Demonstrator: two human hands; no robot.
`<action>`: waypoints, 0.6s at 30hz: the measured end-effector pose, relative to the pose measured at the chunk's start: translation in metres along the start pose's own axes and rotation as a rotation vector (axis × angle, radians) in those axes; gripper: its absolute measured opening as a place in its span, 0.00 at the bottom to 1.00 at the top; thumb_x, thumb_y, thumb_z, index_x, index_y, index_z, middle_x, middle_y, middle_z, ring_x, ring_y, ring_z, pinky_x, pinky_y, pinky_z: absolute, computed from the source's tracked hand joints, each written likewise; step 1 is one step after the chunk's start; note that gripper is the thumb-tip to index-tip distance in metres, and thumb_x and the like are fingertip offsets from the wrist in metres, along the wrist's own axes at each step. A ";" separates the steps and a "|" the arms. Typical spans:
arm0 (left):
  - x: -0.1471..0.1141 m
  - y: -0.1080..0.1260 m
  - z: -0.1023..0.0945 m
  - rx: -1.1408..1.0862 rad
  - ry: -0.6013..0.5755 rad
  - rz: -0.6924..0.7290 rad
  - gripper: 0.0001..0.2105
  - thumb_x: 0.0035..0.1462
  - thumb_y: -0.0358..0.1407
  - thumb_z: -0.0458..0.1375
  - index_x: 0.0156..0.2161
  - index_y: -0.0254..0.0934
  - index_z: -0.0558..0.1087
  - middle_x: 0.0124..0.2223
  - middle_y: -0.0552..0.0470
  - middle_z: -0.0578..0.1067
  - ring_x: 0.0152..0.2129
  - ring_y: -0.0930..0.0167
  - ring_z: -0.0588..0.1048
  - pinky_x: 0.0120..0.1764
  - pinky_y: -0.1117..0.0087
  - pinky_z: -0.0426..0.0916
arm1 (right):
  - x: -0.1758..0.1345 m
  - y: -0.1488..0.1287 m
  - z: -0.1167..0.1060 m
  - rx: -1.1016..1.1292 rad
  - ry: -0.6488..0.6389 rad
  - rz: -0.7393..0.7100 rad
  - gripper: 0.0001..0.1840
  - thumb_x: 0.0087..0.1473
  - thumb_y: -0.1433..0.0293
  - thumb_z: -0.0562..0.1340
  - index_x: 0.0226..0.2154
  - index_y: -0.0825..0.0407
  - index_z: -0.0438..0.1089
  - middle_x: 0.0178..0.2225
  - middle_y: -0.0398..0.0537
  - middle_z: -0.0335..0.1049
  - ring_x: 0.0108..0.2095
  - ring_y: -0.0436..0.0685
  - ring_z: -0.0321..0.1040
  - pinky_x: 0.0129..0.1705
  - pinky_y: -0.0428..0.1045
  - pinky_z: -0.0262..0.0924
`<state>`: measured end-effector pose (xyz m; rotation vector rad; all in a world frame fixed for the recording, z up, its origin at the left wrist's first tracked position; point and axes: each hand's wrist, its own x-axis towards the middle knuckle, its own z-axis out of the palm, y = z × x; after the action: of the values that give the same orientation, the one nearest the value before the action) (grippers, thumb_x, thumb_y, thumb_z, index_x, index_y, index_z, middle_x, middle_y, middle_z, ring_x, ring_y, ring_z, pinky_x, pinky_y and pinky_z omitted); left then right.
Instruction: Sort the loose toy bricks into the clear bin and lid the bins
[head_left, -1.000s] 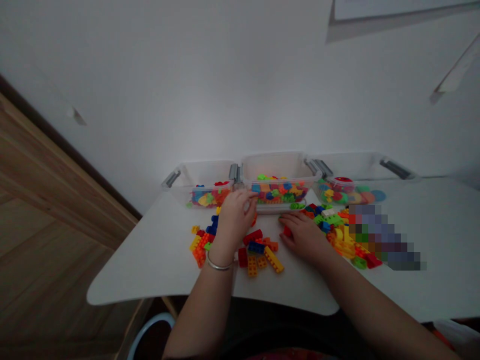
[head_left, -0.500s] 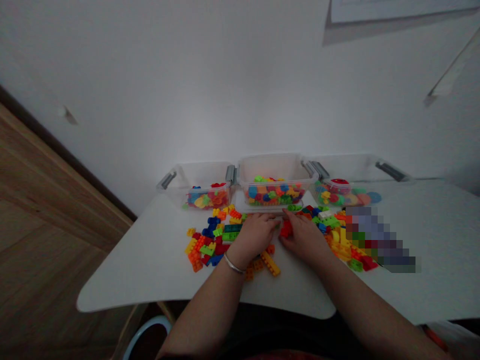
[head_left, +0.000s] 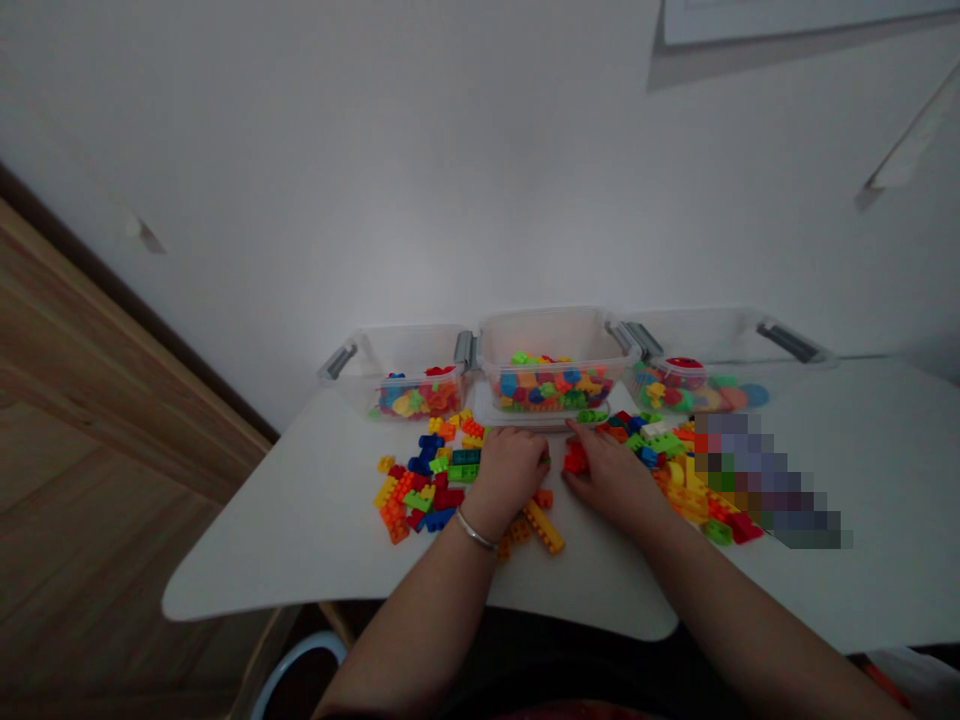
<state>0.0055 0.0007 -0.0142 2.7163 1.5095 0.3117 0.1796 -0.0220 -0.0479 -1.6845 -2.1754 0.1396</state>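
Note:
My left hand point(head_left: 510, 472), with a silver bracelet at the wrist, rests palm down on loose building bricks on the white table point(head_left: 300, 540); its fingers are curled and hide what lies under them. My right hand point(head_left: 613, 476) lies just to the right, thumb and fingers closed on a red brick point(head_left: 574, 459). A pile of coloured bricks point(head_left: 427, 480) spreads to the left of my left hand, and a yellow-orange long brick point(head_left: 544, 526) lies near my wrist. Another heap of bricks point(head_left: 667, 455) sits to the right of my right hand.
Three clear plastic bins stand along the wall: the left bin point(head_left: 397, 372), the middle bin point(head_left: 551, 365) and the right bin point(head_left: 705, 365), each holding coloured pieces. A wooden panel point(head_left: 90, 400) runs along the left. A blurred patch point(head_left: 765, 480) covers part of the right heap.
My left hand has come back from the middle bin's edge down onto the bricks beside my right hand. The right hand has drawn the red brick slightly upward.

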 end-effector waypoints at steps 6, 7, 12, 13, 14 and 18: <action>0.001 0.000 0.002 -0.007 0.022 -0.025 0.04 0.55 0.34 0.60 0.36 0.38 0.76 0.37 0.48 0.80 0.39 0.62 0.76 0.46 0.57 0.66 | -0.001 0.001 0.002 0.013 0.027 -0.002 0.35 0.53 0.67 0.58 0.62 0.58 0.57 0.52 0.59 0.70 0.53 0.66 0.66 0.56 0.59 0.59; 0.001 -0.001 0.002 -0.034 0.039 -0.036 0.06 0.55 0.34 0.60 0.38 0.38 0.76 0.37 0.47 0.79 0.39 0.62 0.76 0.46 0.57 0.66 | -0.001 0.001 0.002 0.012 0.025 0.003 0.35 0.53 0.66 0.58 0.62 0.58 0.57 0.52 0.59 0.70 0.53 0.65 0.66 0.56 0.58 0.59; -0.002 -0.014 -0.008 -0.356 0.312 0.133 0.15 0.58 0.30 0.57 0.51 0.38 0.72 0.46 0.46 0.75 0.43 0.69 0.74 0.47 0.67 0.69 | -0.001 -0.001 -0.001 0.000 -0.005 0.007 0.35 0.53 0.67 0.58 0.62 0.61 0.56 0.54 0.62 0.68 0.55 0.66 0.64 0.57 0.59 0.59; -0.004 -0.017 -0.013 -0.402 0.421 0.162 0.15 0.59 0.30 0.56 0.51 0.38 0.73 0.45 0.47 0.74 0.43 0.70 0.73 0.47 0.68 0.69 | 0.000 -0.001 -0.002 -0.003 -0.008 0.006 0.35 0.53 0.67 0.58 0.62 0.61 0.56 0.54 0.62 0.68 0.55 0.66 0.64 0.57 0.59 0.59; -0.006 -0.021 -0.019 -0.418 0.529 0.166 0.14 0.60 0.31 0.55 0.50 0.39 0.73 0.43 0.47 0.73 0.41 0.70 0.73 0.47 0.68 0.69 | 0.000 -0.001 -0.002 -0.004 -0.009 0.004 0.35 0.53 0.67 0.59 0.62 0.61 0.56 0.55 0.63 0.68 0.55 0.66 0.64 0.57 0.59 0.59; -0.013 -0.040 -0.047 -0.381 0.866 0.010 0.11 0.61 0.35 0.55 0.47 0.40 0.74 0.42 0.48 0.74 0.42 0.68 0.72 0.49 0.65 0.68 | 0.000 -0.001 -0.003 -0.002 -0.014 0.007 0.35 0.53 0.67 0.59 0.62 0.61 0.57 0.54 0.62 0.69 0.55 0.66 0.64 0.58 0.59 0.58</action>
<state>-0.0431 0.0073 0.0258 2.3555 1.3220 1.7350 0.1792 -0.0228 -0.0451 -1.6970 -2.1809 0.1518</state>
